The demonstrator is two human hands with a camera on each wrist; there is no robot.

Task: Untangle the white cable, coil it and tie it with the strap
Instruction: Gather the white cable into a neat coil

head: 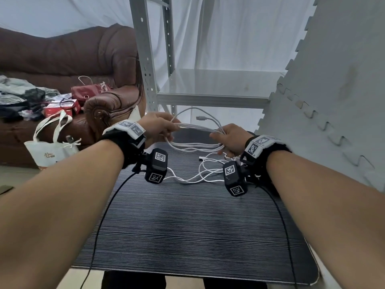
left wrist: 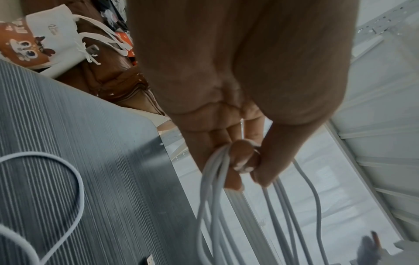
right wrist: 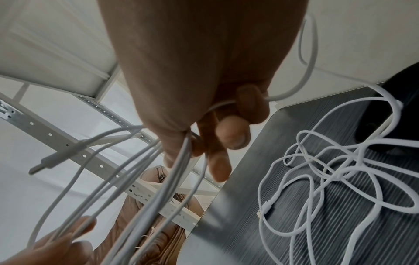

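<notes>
while both hands, left hand (head: 159, 127) and right hand (head: 232, 138), grip the white cable (head: 198, 130) loops at frame centre above the table (head: 187, 226), its limp, light, slippery slack looks best pinched at the bundled strands.

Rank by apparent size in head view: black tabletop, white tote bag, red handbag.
1. black tabletop, largest by far.
2. white tote bag.
3. red handbag, smallest, but it sits farther back, so true size is unsure.

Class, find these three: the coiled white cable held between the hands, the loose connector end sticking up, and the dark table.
white cable (head: 198, 128): head view, strands between the hands.
connector end (head: 200, 118): head view, plug tip.
table (head: 187, 226): head view, bare top.
</notes>
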